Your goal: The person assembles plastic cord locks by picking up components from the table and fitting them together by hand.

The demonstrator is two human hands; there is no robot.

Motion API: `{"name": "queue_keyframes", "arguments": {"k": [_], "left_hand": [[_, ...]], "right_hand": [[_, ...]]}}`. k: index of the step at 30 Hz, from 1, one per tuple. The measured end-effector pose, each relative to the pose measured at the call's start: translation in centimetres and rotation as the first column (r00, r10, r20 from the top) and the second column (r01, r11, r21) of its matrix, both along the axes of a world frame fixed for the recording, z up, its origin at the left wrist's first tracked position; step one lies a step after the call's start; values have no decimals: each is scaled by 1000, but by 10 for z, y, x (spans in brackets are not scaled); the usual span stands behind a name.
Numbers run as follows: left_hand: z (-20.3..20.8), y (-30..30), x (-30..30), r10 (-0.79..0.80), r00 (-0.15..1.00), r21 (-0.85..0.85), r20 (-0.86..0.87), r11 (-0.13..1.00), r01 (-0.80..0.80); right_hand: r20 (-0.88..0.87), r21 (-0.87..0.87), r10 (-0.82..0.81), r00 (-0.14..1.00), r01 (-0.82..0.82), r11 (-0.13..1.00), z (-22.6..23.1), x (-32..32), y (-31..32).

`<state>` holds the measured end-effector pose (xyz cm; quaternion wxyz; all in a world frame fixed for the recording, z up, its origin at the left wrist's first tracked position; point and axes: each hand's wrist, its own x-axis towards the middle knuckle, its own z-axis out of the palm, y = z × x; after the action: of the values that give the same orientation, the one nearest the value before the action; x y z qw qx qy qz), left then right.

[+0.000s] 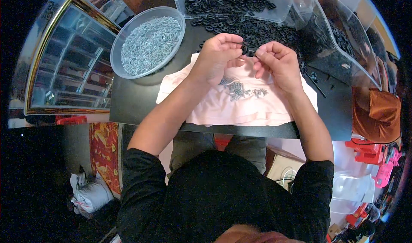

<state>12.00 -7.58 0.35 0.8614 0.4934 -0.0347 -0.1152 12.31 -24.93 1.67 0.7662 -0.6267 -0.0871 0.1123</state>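
Note:
Over a pale pink cloth (244, 112), both my hands are raised close together. Between the fingertips of my left hand (216, 58) is a small black plastic piece (244, 50) with a rounded, ring-like end. My right hand (281, 65) faces it in a pinch, gripping what looks like a small metal screw (253, 51) against the piece; fingers partly hide it. Below them, a small pile of silver screws (238, 90) lies on the cloth. Behind my hands, many loose black plastic pieces (262, 32) are heaped on the dark table (137, 101).
A round clear bowl (118, 67) full of screws stands left. Clear bins (281, 13) with black pieces stand at the back and right. A thin dark rod (316, 86) lies right of the cloth. A gold-framed glass panel (71, 58) stands far left; another person's arm (360, 103) shows far right.

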Motion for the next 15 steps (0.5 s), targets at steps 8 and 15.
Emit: {"name": "queue_keyframes", "arguments": {"k": [8,15], "left_hand": [[-1,-2,-1,7,999,-69,-38,998,-10],[0,-5,-1,45,998,25,42,999,-46]], "right_hand": [[-9,3,-21,1000,21,1000,1,-4,5],[13,-22,-54,998,54,998,2,-4,5]]}}
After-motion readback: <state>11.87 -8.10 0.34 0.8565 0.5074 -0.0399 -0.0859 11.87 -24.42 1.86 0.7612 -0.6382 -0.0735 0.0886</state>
